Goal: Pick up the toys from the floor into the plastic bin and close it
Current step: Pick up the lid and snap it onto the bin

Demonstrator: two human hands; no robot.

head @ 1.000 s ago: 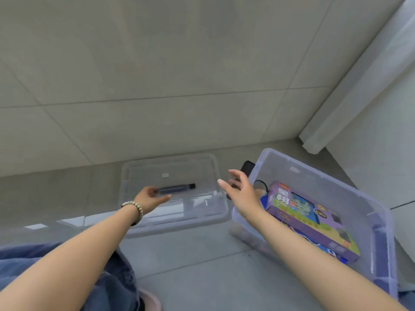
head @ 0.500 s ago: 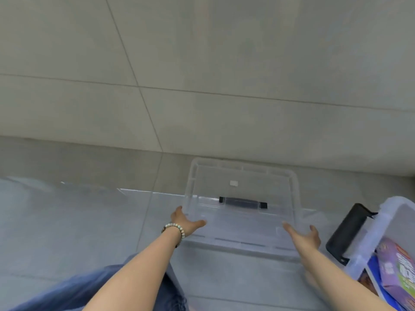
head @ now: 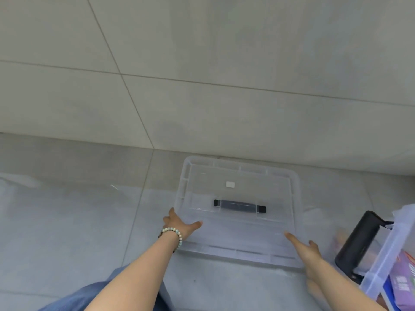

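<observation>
1. I see two grips in view, both on one clear rectangular plastic lid [head: 247,173] that lies flat on the grey tiled floor [head: 67,232].
2. My left grip [head: 179,225] is spread wide. Its thumb lies across the top of the lid and its fingers sit against the lid's outer left edge. I cannot tell whether they hook under the rim.
3. My right grip [head: 307,250] is also wide. One straight finger points onto the lid's near right corner, and the other fingers are relaxed just behind it.
4. Between the two grips and a little beyond them, the lid carries one dark bar-shaped handle [head: 239,206]. One small white sticker [head: 230,184] sits past that.
5. One translucent plastic bin [head: 381,261] stands to the right of my right grip, near but apart from the lid, and it is uncovered.
6. One black latch handle [head: 357,245] sticks out from the bin's end, close beside my right forearm.
7. Inside the bin I count one purple printed toy box [head: 402,286]. The frame edge cuts off the rest.
8. One beaded bracelet [head: 173,234] circles the wrist just behind my left grip.
</observation>
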